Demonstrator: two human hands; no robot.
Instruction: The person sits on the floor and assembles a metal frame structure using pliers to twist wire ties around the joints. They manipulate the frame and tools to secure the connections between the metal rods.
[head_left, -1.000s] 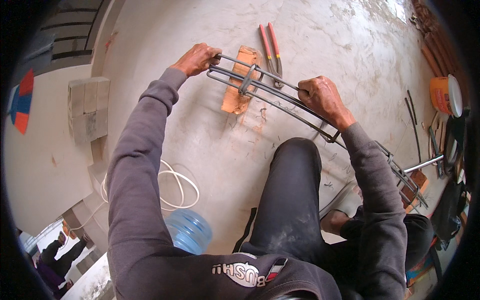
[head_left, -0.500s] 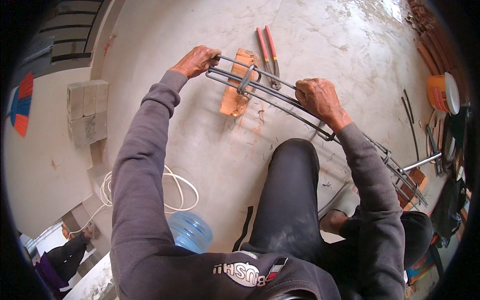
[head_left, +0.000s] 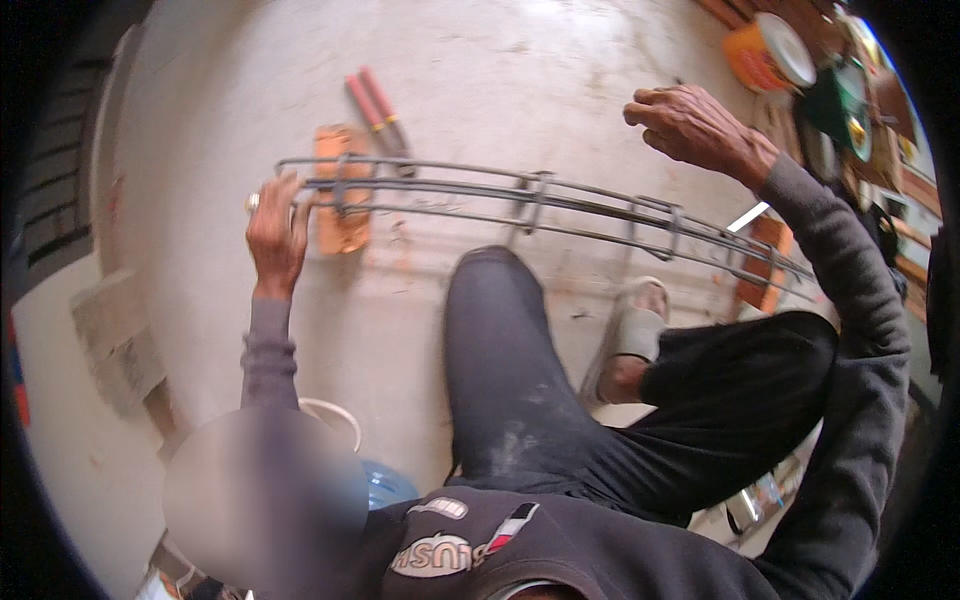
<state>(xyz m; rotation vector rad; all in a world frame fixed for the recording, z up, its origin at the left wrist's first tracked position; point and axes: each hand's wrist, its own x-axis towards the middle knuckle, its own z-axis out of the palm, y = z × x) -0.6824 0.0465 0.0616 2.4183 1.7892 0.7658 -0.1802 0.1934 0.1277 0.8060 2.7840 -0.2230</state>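
A long cage of steel rebar (head_left: 590, 205), tied round with several square stirrups, lies across two orange bricks. The left brick (head_left: 343, 232) is under its near-left end, the right brick (head_left: 768, 262) under the far-right end. At the cage's left end is my left hand (head_left: 275, 235), its fingers stretched out beside the rod tips and somewhat blurred; whether they touch the steel I cannot tell. My right hand (head_left: 700, 125) is raised beyond the cage, empty, with loosely bent fingers apart. Red-handled nippers (head_left: 378, 110) lie on the floor behind the left brick.
My bent knee (head_left: 495, 275) and sandalled foot (head_left: 640, 320) are close to the cage's near side. An orange bucket (head_left: 765, 55) with a white lid stands at the upper right. Grey blocks (head_left: 120, 335) stand at the left, a blue plastic bottle (head_left: 388, 485) near my left side.
The cage has come down level onto the bricks. Both hands have let go of it; my right hand has moved up and right, my left has drawn back at the end. The view has shifted.
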